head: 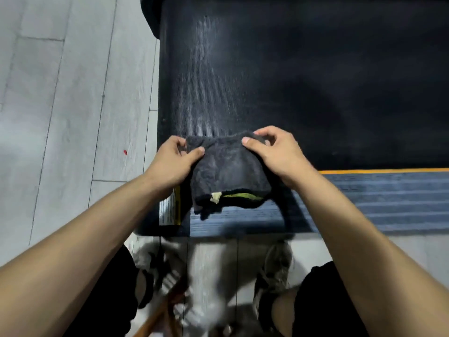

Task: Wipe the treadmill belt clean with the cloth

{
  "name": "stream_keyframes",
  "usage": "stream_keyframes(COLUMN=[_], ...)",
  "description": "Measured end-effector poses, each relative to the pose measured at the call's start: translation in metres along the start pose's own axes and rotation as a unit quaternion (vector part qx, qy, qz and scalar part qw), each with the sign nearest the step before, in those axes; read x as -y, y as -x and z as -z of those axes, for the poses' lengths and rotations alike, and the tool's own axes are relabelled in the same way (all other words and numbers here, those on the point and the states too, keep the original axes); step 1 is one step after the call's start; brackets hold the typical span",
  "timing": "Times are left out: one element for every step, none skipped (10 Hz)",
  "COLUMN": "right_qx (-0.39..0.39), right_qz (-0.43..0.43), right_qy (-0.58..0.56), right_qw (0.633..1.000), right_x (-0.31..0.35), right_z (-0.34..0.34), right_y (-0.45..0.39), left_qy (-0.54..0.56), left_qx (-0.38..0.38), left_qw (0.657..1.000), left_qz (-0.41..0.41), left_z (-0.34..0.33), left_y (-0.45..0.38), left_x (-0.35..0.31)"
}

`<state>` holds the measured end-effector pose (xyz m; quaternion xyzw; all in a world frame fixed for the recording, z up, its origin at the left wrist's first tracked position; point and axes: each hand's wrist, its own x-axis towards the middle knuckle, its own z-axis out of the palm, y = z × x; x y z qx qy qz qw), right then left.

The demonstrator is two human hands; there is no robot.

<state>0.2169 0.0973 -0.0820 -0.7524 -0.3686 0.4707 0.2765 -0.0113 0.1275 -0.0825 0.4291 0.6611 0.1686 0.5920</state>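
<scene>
A dark grey fluffy cloth (227,169) with a green-edged hem and a small pale tag hangs between my two hands, over the near edge of the black treadmill belt (303,76). My left hand (173,161) pinches the cloth's upper left corner. My right hand (274,152) pinches its upper right corner. The cloth's lower edge droops over the ribbed side rail (388,200). The belt is textured, with a pale dusty sheen on its left part.
Grey floor tiles (73,93) lie to the left, with a small red speck (125,152). A yellow and white warning label (170,210) sits on the treadmill's corner. An orange stripe (384,170) borders the rail. My knees and shoes show below.
</scene>
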Motion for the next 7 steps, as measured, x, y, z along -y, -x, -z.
stream_keyframes(right_qx=[0.002,-0.022,-0.047,-0.066,-0.069,-0.074,-0.058], right_qz=[-0.027,-0.026,-0.01,0.042,0.075,0.044,0.051], right_qy=[0.046,0.07,0.071,0.055,0.083,0.163,0.231], right_qw=[0.999,0.997,0.996,0.995,0.991,0.983,0.97], right_x=[-0.02,-0.048,-0.058,-0.051,-0.049,-0.052,-0.027], right_z=[-0.005,-0.015,-0.019,-0.017,-0.013,-0.011,-0.001], right_y=[0.04,0.066,0.084,0.092,0.094,0.094,0.088], left_qy=[-0.075,-0.144,-0.166,-0.203,-0.248,-0.29,-0.34], left_qx=[-0.002,-0.003,0.019,0.018,0.008,0.005,0.021], left_qw=[0.997,0.99,0.986,0.977,0.967,0.956,0.938], left_qz=[0.002,0.0,-0.029,-0.059,-0.058,-0.039,-0.063], left_z=[-0.008,-0.017,-0.023,-0.024,-0.022,-0.016,-0.004], left_y=[0.032,0.052,0.061,0.06,0.06,0.067,0.07], left_x=[0.026,0.043,0.043,0.04,0.033,0.028,0.01])
